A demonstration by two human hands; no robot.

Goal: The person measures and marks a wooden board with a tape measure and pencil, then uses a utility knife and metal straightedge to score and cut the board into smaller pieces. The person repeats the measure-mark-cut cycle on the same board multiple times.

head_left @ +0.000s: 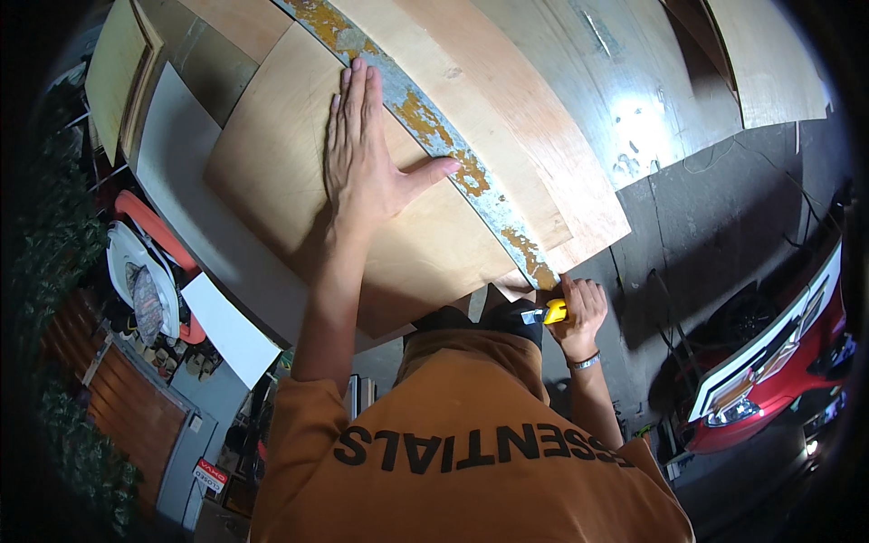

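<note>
My left hand point(364, 172) lies flat with fingers stretched over a thin plywood sheet point(272, 136). Its fingertips and thumb press on a long metal straightedge point(418, 116), whose grey surface is patched with worn orange-yellow. The straightedge runs diagonally from the far left to the sheet's near right edge, with pale plywood point(507, 118) showing on its right side too. Beside its near end, my right hand point(582, 315) is closed around a yellow utility knife point(555, 311). The knife is just off the plywood's near edge; whether its blade touches the wood I cannot tell.
A grey shiny worktop point(588, 63) extends behind and right of the plywood. More panels point(116, 72) stand at the far left, near a white-and-orange chair-like item point(145, 262). At the right, a white board point(769, 335) stands by a red vehicle point(769, 407).
</note>
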